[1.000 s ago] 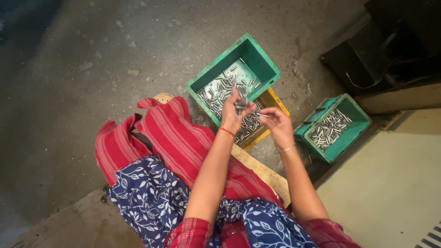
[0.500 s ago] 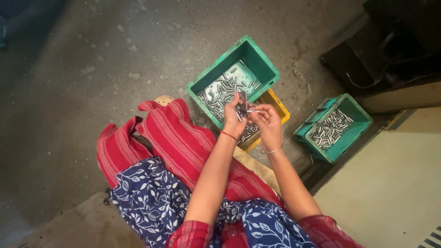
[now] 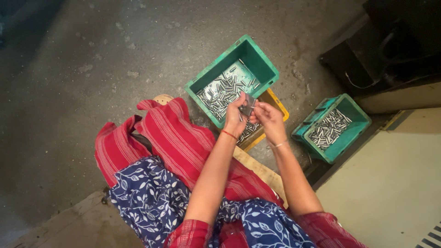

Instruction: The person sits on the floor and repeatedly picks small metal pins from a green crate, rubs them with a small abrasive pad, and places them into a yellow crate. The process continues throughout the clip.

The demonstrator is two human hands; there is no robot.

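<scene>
Small metal part [image 3: 246, 109] pinched between both hands, left hand [image 3: 235, 117] and right hand [image 3: 268, 120] together, above green bin [image 3: 264, 64] of pins

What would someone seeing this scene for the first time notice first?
Probably the two hands meeting mid-frame: the left hand and right hand pinch a small metal piece between them. Behind them on the grey floor sits a green crate of small shiny metal pins, with a smaller teal crate of the same to the right. The red striped cloth over the lap also stands out.
</scene>
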